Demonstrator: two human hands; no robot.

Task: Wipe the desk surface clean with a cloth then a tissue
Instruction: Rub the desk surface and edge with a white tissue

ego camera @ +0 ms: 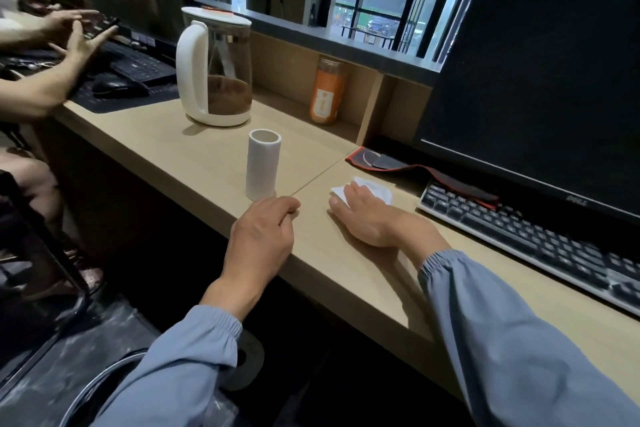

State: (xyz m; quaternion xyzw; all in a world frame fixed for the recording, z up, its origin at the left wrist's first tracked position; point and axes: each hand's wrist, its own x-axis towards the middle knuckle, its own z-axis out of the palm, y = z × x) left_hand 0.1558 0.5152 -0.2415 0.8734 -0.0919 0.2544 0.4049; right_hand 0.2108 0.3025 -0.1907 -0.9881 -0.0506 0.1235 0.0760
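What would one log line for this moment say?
right hand: flat on tissue, pressing it to desk | left hand: empty, at desk edge by roll | phase: tissue wipe

Both arms in loose grey-blue long sleeves (512,340), elastic gathered cuffs at wrists; left hand (259,236), right hand (367,218) bare, ungloved.

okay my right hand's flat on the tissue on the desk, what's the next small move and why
Probably slide the right hand with the tissue along the desk toward you. The tissue lies pressed flat near the keyboard, and bare desk lies nearer you. The left hand rests at the edge by the white cup.
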